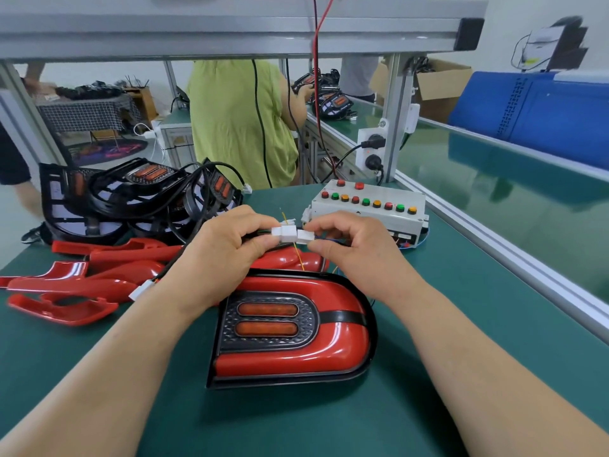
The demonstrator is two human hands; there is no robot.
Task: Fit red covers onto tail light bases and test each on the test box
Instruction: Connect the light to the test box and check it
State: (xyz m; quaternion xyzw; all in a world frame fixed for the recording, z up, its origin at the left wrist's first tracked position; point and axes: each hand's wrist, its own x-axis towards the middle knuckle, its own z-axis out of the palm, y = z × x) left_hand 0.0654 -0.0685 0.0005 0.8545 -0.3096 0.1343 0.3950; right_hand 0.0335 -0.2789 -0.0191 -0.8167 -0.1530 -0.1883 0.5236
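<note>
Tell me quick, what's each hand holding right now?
Left hand: pinching the left white plug.
Right hand: pinching the right white plug.

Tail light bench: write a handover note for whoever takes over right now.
Left hand pinches one white plug; right hand pinches the mating plug; the plugs meet, seating unclear.
Covered tail light lies on the mat, nearest; test box behind the hands.
Done: this cover fitted. Left: test it, then loose red covers and black bases at left.
</note>
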